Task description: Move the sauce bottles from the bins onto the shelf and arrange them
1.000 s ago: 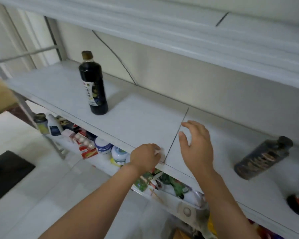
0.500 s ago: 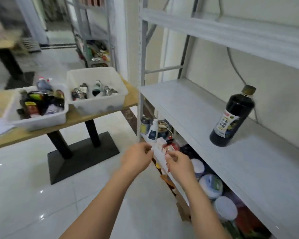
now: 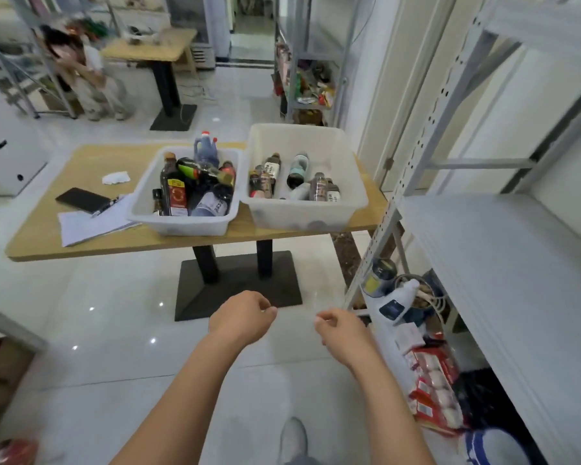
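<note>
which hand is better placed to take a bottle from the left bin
Left, probably: the left hand is closer to the left bin, while the right hand sits further right, in line with the right bin.

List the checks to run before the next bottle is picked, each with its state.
1. Hands free: left hand and right hand hold no bottle: ok.
2. Bottles to take: left bin and right bin both hold some: ok.
3. Bins in reach: both hands are short of the table: not ok.
4. Shelf room: the part of the shelf in view is bare: ok.
5. Caps tight: cannot tell.
</note>
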